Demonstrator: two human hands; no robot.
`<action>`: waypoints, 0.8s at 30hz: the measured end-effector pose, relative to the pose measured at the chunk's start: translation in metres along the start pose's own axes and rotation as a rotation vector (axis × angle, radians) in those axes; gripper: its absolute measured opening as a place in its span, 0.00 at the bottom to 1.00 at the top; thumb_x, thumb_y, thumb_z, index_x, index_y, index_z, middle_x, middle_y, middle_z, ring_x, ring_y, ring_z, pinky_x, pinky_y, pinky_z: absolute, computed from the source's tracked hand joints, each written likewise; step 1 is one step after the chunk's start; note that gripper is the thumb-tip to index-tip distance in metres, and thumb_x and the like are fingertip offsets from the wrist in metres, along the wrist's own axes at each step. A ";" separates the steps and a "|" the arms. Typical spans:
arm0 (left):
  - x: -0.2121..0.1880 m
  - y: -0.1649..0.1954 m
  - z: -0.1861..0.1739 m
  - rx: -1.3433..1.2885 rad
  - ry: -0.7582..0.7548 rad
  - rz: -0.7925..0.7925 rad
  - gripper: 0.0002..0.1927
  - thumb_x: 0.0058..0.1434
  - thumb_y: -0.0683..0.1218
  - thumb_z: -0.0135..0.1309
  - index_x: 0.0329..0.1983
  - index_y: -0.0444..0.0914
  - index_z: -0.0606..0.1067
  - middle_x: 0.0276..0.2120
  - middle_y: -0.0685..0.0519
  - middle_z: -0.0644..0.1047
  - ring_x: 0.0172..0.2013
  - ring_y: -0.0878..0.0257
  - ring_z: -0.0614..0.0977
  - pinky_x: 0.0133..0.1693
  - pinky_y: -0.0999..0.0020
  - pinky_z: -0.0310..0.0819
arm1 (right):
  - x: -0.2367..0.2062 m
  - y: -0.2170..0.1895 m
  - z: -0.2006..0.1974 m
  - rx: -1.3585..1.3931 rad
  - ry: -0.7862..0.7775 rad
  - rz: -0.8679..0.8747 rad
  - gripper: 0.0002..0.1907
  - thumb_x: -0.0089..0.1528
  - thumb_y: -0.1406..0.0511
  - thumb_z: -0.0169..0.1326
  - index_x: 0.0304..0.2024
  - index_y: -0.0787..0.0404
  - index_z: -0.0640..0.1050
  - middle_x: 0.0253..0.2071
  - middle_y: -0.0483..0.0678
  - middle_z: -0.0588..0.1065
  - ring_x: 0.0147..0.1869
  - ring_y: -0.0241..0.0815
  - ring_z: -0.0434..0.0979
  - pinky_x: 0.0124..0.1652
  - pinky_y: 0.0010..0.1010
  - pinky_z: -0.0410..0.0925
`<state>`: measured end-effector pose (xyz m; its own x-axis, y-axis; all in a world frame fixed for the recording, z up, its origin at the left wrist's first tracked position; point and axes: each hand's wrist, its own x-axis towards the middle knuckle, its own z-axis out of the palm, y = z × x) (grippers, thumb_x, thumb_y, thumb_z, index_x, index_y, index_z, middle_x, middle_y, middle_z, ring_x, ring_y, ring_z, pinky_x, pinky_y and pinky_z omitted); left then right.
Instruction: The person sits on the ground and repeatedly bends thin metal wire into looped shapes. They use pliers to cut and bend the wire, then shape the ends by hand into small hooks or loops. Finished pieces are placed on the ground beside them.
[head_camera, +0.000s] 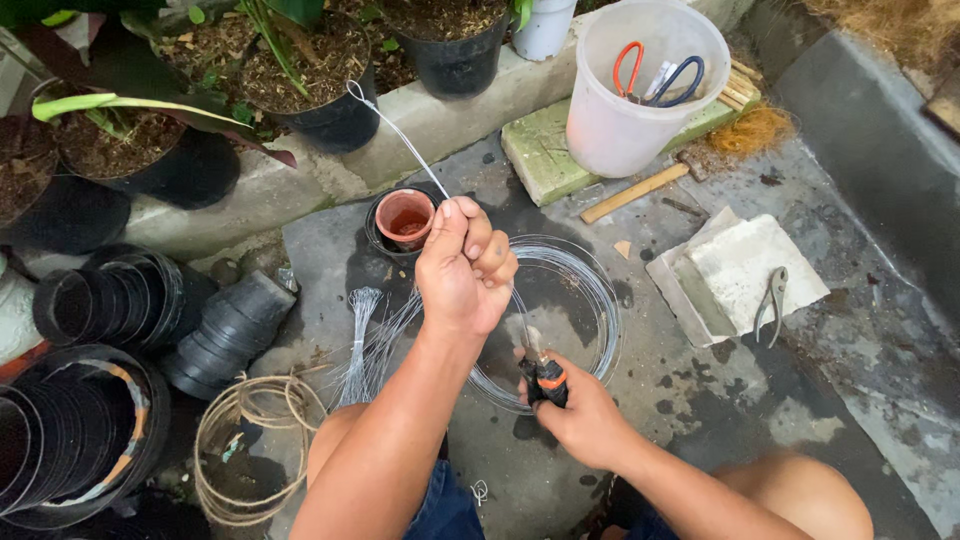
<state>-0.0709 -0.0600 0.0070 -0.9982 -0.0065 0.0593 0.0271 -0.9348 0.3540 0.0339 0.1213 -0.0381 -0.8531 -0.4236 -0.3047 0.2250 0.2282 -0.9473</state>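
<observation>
Wire (400, 135) pinched taut in left hand (462, 270), slanting up-left toward pots.
Cutters (545, 378) gripped tight in right hand (580, 415), just below-right of left fist, nearer coil (590, 300).

Bare floor (690, 400) lies open at four o'clock of the wire coil (590, 300); a small clay pot (405, 217) blocks eleven, a white bucket (640, 90) one, stacked black pots (225, 335) nine.

Wet grey concrete floor (700, 400), wire coil (590, 290) at centre, cut wire bundle (357, 350) and rope coil (250, 440) near left, stacked black pots (225, 335) left, pale slab (745, 265) with pliers (772, 300) right, white bucket (620, 120) on a green block (540, 150) far
</observation>
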 end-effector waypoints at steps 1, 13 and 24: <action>0.001 0.000 0.000 -0.010 0.004 -0.012 0.14 0.77 0.53 0.40 0.41 0.41 0.69 0.22 0.59 0.60 0.19 0.69 0.56 0.22 0.71 0.49 | 0.000 0.000 -0.001 0.013 -0.008 0.000 0.35 0.53 0.79 0.48 0.64 0.61 0.71 0.40 0.45 0.77 0.45 0.35 0.78 0.49 0.27 0.72; 0.001 0.004 0.003 -0.039 0.058 -0.034 0.14 0.77 0.54 0.40 0.41 0.42 0.70 0.22 0.59 0.61 0.19 0.69 0.57 0.22 0.71 0.49 | -0.001 -0.010 -0.001 -0.003 0.009 0.040 0.36 0.53 0.78 0.48 0.65 0.59 0.70 0.43 0.44 0.79 0.47 0.35 0.80 0.50 0.27 0.72; 0.001 0.001 -0.001 -0.033 0.009 -0.032 0.13 0.77 0.54 0.40 0.42 0.42 0.70 0.23 0.59 0.60 0.19 0.69 0.56 0.22 0.71 0.48 | -0.001 -0.006 0.000 0.018 0.031 0.034 0.34 0.53 0.78 0.47 0.63 0.61 0.72 0.40 0.44 0.78 0.45 0.34 0.78 0.49 0.26 0.71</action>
<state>-0.0724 -0.0614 0.0065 -0.9990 0.0208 0.0399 -0.0068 -0.9459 0.3245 0.0338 0.1204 -0.0324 -0.8590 -0.3880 -0.3340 0.2627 0.2260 -0.9381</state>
